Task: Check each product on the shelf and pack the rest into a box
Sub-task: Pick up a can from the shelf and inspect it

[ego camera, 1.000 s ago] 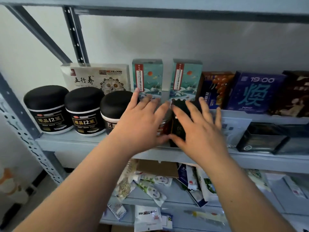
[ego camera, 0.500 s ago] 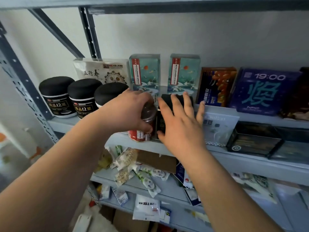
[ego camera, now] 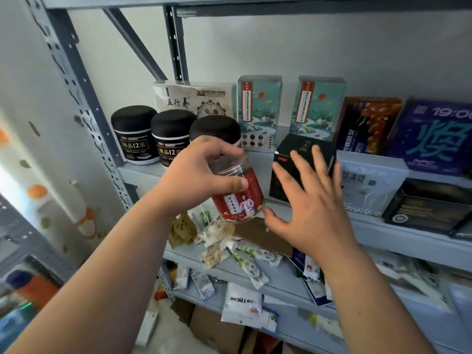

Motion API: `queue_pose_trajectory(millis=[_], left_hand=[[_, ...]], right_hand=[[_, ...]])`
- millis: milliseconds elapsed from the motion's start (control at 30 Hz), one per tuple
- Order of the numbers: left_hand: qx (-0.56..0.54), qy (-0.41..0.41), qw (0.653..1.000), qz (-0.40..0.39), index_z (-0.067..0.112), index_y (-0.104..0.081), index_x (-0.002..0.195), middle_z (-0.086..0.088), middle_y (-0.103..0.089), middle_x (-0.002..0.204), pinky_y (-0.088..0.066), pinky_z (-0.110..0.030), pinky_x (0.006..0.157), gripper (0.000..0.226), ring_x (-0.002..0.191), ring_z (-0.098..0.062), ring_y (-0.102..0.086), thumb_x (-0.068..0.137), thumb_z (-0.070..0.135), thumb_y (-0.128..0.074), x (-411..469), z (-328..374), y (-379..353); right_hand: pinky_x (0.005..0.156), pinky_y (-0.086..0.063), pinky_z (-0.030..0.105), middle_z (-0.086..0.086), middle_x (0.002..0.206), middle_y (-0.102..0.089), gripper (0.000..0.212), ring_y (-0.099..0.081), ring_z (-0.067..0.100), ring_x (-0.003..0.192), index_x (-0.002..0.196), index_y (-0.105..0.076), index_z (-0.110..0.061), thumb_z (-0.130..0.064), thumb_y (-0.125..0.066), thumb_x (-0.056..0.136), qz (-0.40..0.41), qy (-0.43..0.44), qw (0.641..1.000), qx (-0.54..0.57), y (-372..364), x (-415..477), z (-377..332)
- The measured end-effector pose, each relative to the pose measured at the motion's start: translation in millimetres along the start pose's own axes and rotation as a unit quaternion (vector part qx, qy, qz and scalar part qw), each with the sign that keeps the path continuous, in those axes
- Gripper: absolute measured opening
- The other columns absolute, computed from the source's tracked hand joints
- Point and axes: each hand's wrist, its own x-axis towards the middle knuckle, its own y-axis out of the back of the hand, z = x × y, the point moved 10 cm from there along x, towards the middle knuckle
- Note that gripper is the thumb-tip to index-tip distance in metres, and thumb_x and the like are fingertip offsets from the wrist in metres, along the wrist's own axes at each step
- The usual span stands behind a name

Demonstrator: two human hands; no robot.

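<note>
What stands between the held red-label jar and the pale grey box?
A black box, partly covered by the open right hand, beside the jar; head view.

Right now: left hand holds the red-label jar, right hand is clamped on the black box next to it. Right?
Not quite. The left hand does hold the red-label jar, but the right hand has no grip on the black box: it is open, fingers spread in front of the box. The head view shows it.
</note>
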Motion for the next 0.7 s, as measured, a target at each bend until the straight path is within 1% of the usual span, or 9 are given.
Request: queue_pose_trajectory(millis=[100,167,200,267,333,433,533,633,700], left_hand=[[-0.093,0.024,0.995,-0.006,0.032,-0.074,0.108,0.002,-0.066,0.123,-0.061,-0.041,0.088,0.051,0.106,-0.011,-0.070,0.063,0.039,-0.096,-8,-19,2],[-0.186,0.022,0.982,-0.017,0.028,-0.075,0.105,-0.004,-0.071,0.118,-0.062,-0.043,0.084,0.050,0.105,-0.020,-0.072,0.059,0.035,-0.095,-15,-25,3],[-0.229,0.022,0.973,-0.025,0.027,-0.075,0.105,-0.006,-0.073,0.114,-0.062,-0.043,0.082,0.051,0.104,-0.024,-0.072,0.058,0.034,-0.092,-18,-27,2],[-0.303,0.018,0.952,-0.043,0.021,-0.071,0.112,-0.012,-0.073,0.111,-0.060,-0.045,0.080,0.059,0.099,-0.030,-0.071,0.057,0.032,-0.091,-26,-33,-2],[-0.371,0.011,0.927,-0.056,0.013,-0.065,0.121,-0.025,-0.065,0.118,-0.060,-0.042,0.079,0.077,0.099,-0.033,-0.066,0.055,0.038,-0.097,-34,-39,-3],[-0.466,0.027,0.883,-0.056,0.010,-0.056,0.131,-0.025,-0.057,0.136,-0.059,-0.040,0.084,0.097,0.109,-0.030,-0.065,0.052,0.046,-0.099,-48,-55,-6],[-0.544,0.070,0.835,-0.033,0.007,-0.055,0.130,-0.016,-0.067,0.117,-0.060,-0.043,0.086,0.104,0.100,-0.028,-0.068,0.048,0.055,-0.099,-65,-77,-15],[-0.597,0.134,0.790,-0.045,-0.004,-0.056,0.133,-0.025,-0.067,0.119,-0.057,-0.051,0.094,0.108,0.104,-0.036,-0.068,0.057,0.066,-0.089,-88,-91,-30],[-0.607,0.187,0.772,-0.042,0.001,-0.060,0.134,-0.025,-0.067,0.126,-0.058,-0.049,0.095,0.094,0.110,-0.036,-0.069,0.073,0.072,-0.069,-103,-100,-34]], right_hand=[[0.129,-0.004,0.050,0.011,0.162,-0.038,0.074,-0.009,0.031,0.159,0.150,-0.050,-0.015,-0.058,-0.053,0.090,0.057,0.028,0.997,0.049,11,-9,-18],[0.129,-0.008,0.031,0.002,0.161,-0.038,0.074,-0.014,0.021,0.159,0.151,-0.049,-0.015,-0.057,-0.059,0.091,0.065,0.058,0.988,0.127,12,-19,-38],[0.126,-0.012,0.020,-0.009,0.162,-0.034,0.078,-0.017,0.011,0.157,0.155,-0.042,-0.024,-0.061,-0.062,0.089,0.041,0.057,0.982,0.178,8,-23,-46],[0.115,-0.025,0.007,-0.038,0.155,-0.023,0.092,-0.025,-0.011,0.146,0.154,-0.020,-0.057,-0.070,-0.072,0.079,-0.049,0.013,0.953,0.300,-10,-30,-62],[0.107,-0.041,0.010,-0.043,0.147,-0.032,0.106,-0.041,-0.011,0.136,0.145,-0.014,-0.073,-0.061,-0.086,0.068,-0.079,-0.031,0.914,0.397,-24,-37,-74],[0.100,-0.048,0.013,-0.043,0.139,-0.044,0.110,-0.051,-0.009,0.129,0.145,-0.022,-0.068,-0.050,-0.094,0.063,-0.019,-0.063,0.892,0.448,-26,-43,-87],[0.111,-0.046,0.030,-0.041,0.145,-0.038,0.109,-0.046,-0.004,0.137,0.152,-0.023,-0.058,-0.057,-0.089,0.065,0.044,-0.058,0.917,0.392,-29,-48,-103],[0.111,-0.038,0.015,-0.042,0.142,-0.031,0.110,-0.041,-0.007,0.136,0.157,-0.027,-0.042,-0.065,-0.082,0.065,0.094,-0.075,0.939,0.322,-30,-56,-115],[0.109,-0.032,0.006,-0.041,0.143,-0.026,0.108,-0.037,-0.014,0.135,0.157,-0.029,-0.033,-0.064,-0.080,0.066,0.119,-0.072,0.946,0.292,-28,-59,-124]])
